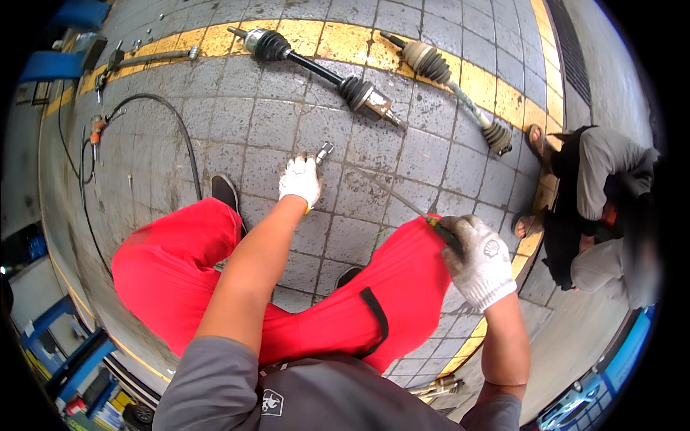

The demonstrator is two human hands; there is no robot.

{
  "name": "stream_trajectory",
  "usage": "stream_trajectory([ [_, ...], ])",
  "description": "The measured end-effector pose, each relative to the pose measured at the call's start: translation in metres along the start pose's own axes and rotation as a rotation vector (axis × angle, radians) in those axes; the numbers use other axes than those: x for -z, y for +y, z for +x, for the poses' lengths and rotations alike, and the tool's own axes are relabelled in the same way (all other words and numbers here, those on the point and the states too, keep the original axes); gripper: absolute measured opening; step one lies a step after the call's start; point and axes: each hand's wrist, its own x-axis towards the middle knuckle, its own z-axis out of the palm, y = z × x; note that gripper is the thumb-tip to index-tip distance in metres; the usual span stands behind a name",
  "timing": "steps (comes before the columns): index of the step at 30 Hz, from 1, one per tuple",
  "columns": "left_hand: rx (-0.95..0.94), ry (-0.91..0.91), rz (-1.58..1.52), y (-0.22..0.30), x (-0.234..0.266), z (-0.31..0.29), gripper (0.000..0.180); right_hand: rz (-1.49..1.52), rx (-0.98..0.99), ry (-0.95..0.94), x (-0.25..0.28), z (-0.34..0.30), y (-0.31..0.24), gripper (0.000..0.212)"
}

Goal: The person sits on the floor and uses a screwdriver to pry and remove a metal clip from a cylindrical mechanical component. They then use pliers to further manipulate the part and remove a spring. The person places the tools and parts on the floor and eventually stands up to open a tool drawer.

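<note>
My left hand [300, 179], in a white work glove, reaches down to the tiled floor. Its fingers are closed on a short shiny metal cylinder [325, 151], which looks like a socket and pokes out past the fingertips. In my gloved right hand [480, 260], by my right knee, is a long screwdriver [404, 201]. The fingers wrap its green and yellow handle, and the thin shaft slants forward and left over the tiles. Ahead lie two drive axles: a black one [316, 70] with rubber boots, and a dirtier, worn one [463, 100] to its right.
At far left lie a long-handled wrench [154, 59] and an orange air tool [97, 129] on a black hose [188, 144]. Another person [604, 179] crouches at the right. Yellow stripes [338, 44] cross the floor. Blue metal equipment [54, 66] stands at the left rim.
</note>
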Motion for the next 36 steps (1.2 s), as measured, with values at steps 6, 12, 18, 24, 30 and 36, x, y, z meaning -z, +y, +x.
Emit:
stream_trajectory([
  [6, 0.031, -0.048, -0.084, -0.008, -0.003, 0.015, 0.063, -0.027, 0.149, 0.109, -0.029, 0.024, -0.012, 0.038],
  [12, 0.096, -0.226, -0.012, 0.002, 0.010, 0.035, 0.068, -0.012, 0.143, 0.139, -0.054, 0.052, -0.022, 0.040],
  [18, -0.002, -0.252, 0.023, -0.001, 0.011, 0.051, 0.068, -0.048, 0.072, 0.049, -0.049, 0.073, -0.036, 0.039],
  [24, -0.023, -0.162, 0.035, -0.002, -0.011, 0.051, 0.041, -0.161, 0.060, -0.047, -0.023, 0.097, -0.072, 0.037],
  [30, -0.017, -0.124, -0.094, 0.004, -0.013, 0.043, 0.032, -0.376, 0.080, -0.215, 0.005, 0.134, -0.116, 0.039],
  [36, -0.072, -0.159, -0.089, -0.003, -0.009, 0.048, 0.031, -0.458, 0.021, -0.318, 0.010, 0.140, -0.146, 0.043],
])
